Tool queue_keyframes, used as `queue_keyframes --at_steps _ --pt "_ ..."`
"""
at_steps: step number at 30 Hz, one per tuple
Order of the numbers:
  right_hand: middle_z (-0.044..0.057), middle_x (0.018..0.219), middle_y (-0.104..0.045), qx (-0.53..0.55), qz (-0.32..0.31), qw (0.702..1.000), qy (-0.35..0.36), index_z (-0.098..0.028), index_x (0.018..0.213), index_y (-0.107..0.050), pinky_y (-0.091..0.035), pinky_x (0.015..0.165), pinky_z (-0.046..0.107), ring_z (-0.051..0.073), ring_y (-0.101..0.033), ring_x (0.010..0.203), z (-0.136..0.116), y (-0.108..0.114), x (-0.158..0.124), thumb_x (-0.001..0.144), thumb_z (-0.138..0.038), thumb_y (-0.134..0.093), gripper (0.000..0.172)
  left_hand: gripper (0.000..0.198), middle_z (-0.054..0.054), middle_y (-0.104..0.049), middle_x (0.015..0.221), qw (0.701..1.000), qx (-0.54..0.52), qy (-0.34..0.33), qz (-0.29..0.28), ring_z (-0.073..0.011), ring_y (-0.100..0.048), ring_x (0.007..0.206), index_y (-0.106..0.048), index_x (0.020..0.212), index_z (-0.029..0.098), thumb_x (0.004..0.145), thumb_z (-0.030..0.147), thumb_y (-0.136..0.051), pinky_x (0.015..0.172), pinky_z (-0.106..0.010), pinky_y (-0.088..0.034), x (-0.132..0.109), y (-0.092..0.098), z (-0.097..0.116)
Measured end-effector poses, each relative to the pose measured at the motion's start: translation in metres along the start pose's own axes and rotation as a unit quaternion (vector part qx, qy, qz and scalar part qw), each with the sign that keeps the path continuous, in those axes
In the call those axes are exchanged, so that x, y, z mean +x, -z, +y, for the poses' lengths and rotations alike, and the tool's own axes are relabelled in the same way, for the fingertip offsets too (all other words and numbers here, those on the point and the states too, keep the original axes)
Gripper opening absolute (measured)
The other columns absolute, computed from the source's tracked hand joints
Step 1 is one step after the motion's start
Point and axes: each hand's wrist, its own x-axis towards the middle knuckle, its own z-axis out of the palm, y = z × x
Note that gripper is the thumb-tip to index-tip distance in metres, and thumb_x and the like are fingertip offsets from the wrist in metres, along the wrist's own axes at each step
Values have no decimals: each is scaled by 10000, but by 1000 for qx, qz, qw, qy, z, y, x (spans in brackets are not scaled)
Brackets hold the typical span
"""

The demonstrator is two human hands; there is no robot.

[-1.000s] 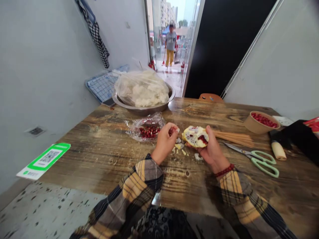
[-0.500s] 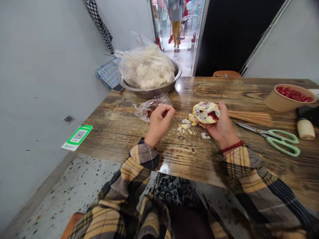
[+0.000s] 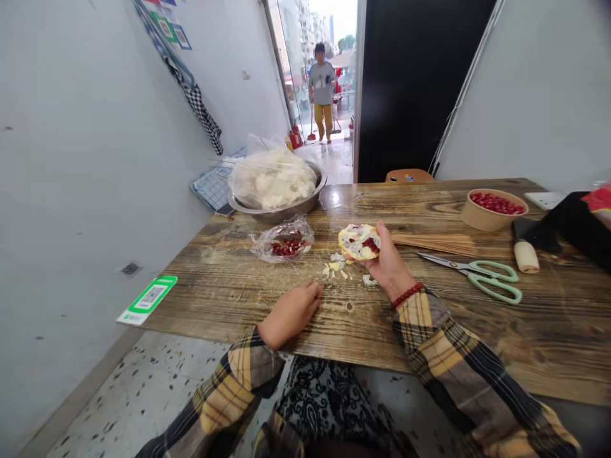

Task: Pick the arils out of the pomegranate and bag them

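My right hand (image 3: 389,264) is wrapped round a piece of pomegranate (image 3: 359,243), its pale inner side with a few red seeds turned up. Down on the tabletop, nearer to me, lies my left hand (image 3: 293,312). Its fingers are curled together at the wood, and whatever they pinch, if anything, is hidden. Beyond it a clear plastic bag (image 3: 282,245) lies spread with red seeds on it. Scraps of yellow peel and pale membrane (image 3: 337,267) lie just below the pomegranate piece.
Green-handled scissors (image 3: 477,270) and a bundle of wooden sticks (image 3: 436,243) lie to the right. Behind them stands a paper bowl (image 3: 491,216) of red seeds. A metal basin (image 3: 286,211) with a bagged white mass is at the back left. A person (image 3: 322,89) stands in the doorway.
My left hand has moved from over the plastic bag down to the tabletop nearer me, uncovering the seeds. My right hand still holds the pomegranate piece. The view has tilted up and turned right.
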Motion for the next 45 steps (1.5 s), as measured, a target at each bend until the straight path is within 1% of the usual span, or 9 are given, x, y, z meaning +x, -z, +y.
queue_keyframes --at_steps 8,12,15,19,22,26,32,38,45 --pt "68 930 -751 2 -21 1000 8 -215 943 -665 -613 602 396 257 -713 842 2 1 2 846 -532 -513 365 132 -38 -588 796 1000 14 -6 -11 -167 -538 748 -498 746 195 859 163 -437 708 -281 -418 5 7 -3" --pt "69 963 -743 9 -16 1000 13 -201 945 -662 -613 616 397 249 -709 846 0 1 0 855 -544 -495 392 141 -41 -635 839 998 -36 -14 52 -164 -578 802 -577 831 187 875 213 -446 753 -281 -442 8 5 -12" --pt "85 991 -736 5 -17 1000 14 -192 943 -663 -611 649 394 242 -704 861 -2 -1 -2 875 -550 -457 418 198 -46 -672 828 990 -78 22 113 -166 -612 786 -610 934 174 890 228 -425 751 -294 -462 5 7 -24" --pt "79 983 -736 4 -11 1000 9 -188 952 -663 -609 650 380 236 -700 881 -4 -3 -4 900 -531 -415 427 255 -62 -700 912 988 -66 26 138 -176 -626 871 -611 1043 173 902 191 -399 829 -332 -459 -8 17 -33" --pt "73 968 -739 5 -16 1000 5 -180 962 -663 -606 646 370 232 -699 890 -4 -3 -5 906 -523 -407 432 241 -75 -674 1047 992 21 1 126 -200 -568 1027 -630 1031 198 885 170 -440 933 -384 -403 -20 24 -28" --pt "75 959 -742 3 -18 1000 8 -188 948 -665 -605 656 363 229 -700 889 -3 -2 -5 891 -533 -434 419 107 -48 -647 886 994 76 -11 73 -203 -543 917 -638 871 205 856 249 -542 876 -368 -400 -27 21 -12" --pt "87 917 -747 -5 -18 1000 6 -184 916 -664 -607 660 394 250 -708 870 -2 -3 -5 848 -569 -497 425 68 -21 -594 836 1000 10 -25 3 -169 -532 808 -571 812 200 825 155 -521 736 -282 -398 -19 9 6" --pt "76 911 -752 8 -21 1000 0 -173 941 -663 -604 634 376 234 -719 824 -3 -4 -4 894 -546 -440 437 141 -18 -558 785 999 -17 -17 -21 -158 -507 762 -519 745 201 846 146 -437 709 -270 -394 -10 10 6" --pt "83 898 -754 21 -22 1000 -7 -163 951 -654 -606 639 383 233 -720 802 -4 -3 -2 885 -553 -465 438 68 -23 -543 813 1000 -24 3 -15 -161 -513 775 -518 785 197 847 209 -491 695 -269 -401 -12 12 -1"
